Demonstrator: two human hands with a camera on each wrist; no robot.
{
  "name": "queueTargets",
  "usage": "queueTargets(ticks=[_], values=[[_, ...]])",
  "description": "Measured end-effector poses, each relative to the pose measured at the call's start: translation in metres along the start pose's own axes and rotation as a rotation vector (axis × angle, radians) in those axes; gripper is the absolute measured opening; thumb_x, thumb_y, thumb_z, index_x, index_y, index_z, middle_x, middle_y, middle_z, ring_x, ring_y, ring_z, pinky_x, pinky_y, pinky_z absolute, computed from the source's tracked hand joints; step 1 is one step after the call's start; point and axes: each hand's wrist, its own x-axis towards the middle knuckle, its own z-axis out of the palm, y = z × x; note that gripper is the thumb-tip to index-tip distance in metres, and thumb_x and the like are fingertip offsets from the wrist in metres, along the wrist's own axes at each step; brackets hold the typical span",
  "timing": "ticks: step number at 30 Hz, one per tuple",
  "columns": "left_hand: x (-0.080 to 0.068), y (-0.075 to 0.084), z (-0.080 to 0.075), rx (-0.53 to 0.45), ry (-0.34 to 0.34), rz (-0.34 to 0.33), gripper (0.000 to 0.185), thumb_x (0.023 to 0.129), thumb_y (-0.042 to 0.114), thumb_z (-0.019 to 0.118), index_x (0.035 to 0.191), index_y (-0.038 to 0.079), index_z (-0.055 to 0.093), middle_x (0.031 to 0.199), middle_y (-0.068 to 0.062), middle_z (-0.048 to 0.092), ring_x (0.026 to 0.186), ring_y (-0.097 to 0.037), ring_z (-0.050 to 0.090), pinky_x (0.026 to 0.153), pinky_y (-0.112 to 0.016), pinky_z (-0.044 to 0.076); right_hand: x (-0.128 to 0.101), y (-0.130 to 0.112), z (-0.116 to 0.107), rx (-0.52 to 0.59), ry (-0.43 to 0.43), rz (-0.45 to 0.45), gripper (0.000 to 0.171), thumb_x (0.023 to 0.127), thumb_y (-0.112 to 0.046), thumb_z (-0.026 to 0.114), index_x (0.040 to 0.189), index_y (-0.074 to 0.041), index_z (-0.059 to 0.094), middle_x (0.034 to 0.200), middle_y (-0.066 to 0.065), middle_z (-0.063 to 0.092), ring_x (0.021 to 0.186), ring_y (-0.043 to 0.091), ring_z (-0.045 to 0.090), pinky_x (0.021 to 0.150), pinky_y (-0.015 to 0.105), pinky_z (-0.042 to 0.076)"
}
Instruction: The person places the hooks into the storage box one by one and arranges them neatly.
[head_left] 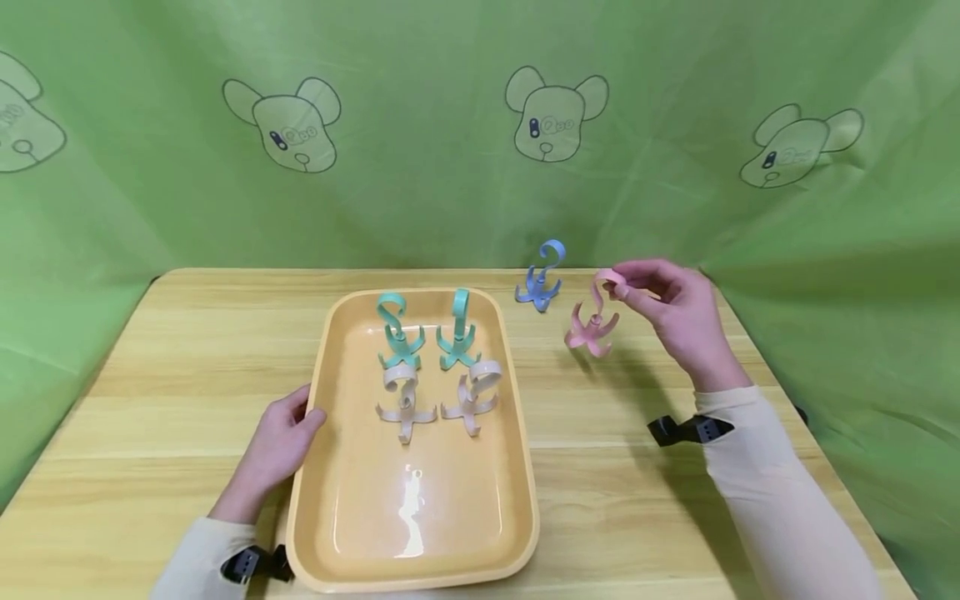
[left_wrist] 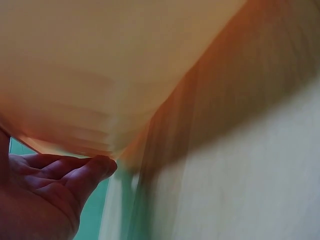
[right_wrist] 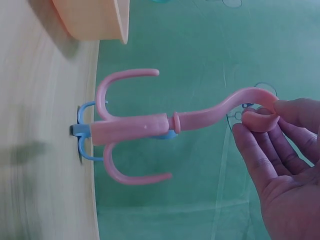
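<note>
My right hand [head_left: 678, 321] pinches the curled top of a pink rotating multi-prong hook [head_left: 590, 335]. The pink hook hangs prongs down, its shadow on the tabletop to the right of the tray; in the right wrist view it [right_wrist: 130, 129] spans the middle. My left hand [head_left: 279, 437] grips the left rim of a pale orange tray [head_left: 412, 579], thumb over the edge; in the left wrist view the fingers [left_wrist: 95, 172] lie against its underside. Inside the tray stand two green hooks [head_left: 402, 346] [head_left: 457, 346] towards the far end, with two whitish hooks [head_left: 407, 412] [head_left: 469, 404] nearer.
A blue hook [head_left: 537, 289] stands on the wooden table [head_left: 187, 358] near its back edge, behind the pink one. Green cloth [head_left: 420, 200] with printed mouse heads encloses the table at the back and sides.
</note>
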Motion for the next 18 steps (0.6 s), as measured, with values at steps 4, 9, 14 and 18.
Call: queueTargets(ticks=[4, 9, 14, 18], values=[[0.001, 0.0, 0.001, -0.005, -0.001, 0.006, 0.043, 0.093, 0.0, 0.047, 0.134, -0.011, 0.052, 0.105, -0.029, 0.065, 0.077, -0.027, 0.066, 0.063, -0.03, 0.057, -0.004, -0.003, 0.003, 0.009, -0.013, -0.033, 0.029, 0.09, -0.007, 0.07, 0.117, 0.004, 0.067, 0.106, 0.008, 0.068, 0.097, 0.016, 0.063, 0.085, 0.019, 0.051], [0.001, 0.0, 0.0, -0.002, -0.001, 0.005, 0.043, 0.092, 0.001, 0.047, 0.133, -0.01, 0.053, 0.102, -0.027, 0.066, 0.075, -0.026, 0.066, 0.061, -0.031, 0.057, -0.009, -0.006, 0.004, 0.018, -0.022, -0.054, 0.028, 0.09, -0.004, 0.07, 0.116, 0.005, 0.067, 0.105, 0.007, 0.068, 0.097, 0.015, 0.064, 0.085, 0.02, 0.052], [0.001, -0.001, 0.0, 0.003, -0.001, 0.004, 0.043, 0.093, 0.001, 0.047, 0.134, -0.01, 0.053, 0.102, -0.027, 0.066, 0.075, -0.025, 0.066, 0.06, -0.03, 0.057, -0.013, -0.006, 0.003, 0.059, -0.032, -0.063, 0.028, 0.089, 0.0, 0.07, 0.116, 0.006, 0.067, 0.105, 0.007, 0.069, 0.096, 0.016, 0.064, 0.084, 0.02, 0.052], [0.001, -0.001, 0.0, 0.007, -0.003, 0.008, 0.043, 0.093, 0.001, 0.047, 0.133, -0.01, 0.053, 0.102, -0.027, 0.066, 0.075, -0.025, 0.066, 0.061, -0.03, 0.056, -0.017, -0.009, 0.003, 0.082, -0.039, -0.07, 0.027, 0.089, 0.0, 0.069, 0.115, 0.007, 0.066, 0.105, 0.009, 0.069, 0.096, 0.018, 0.064, 0.085, 0.021, 0.052]])
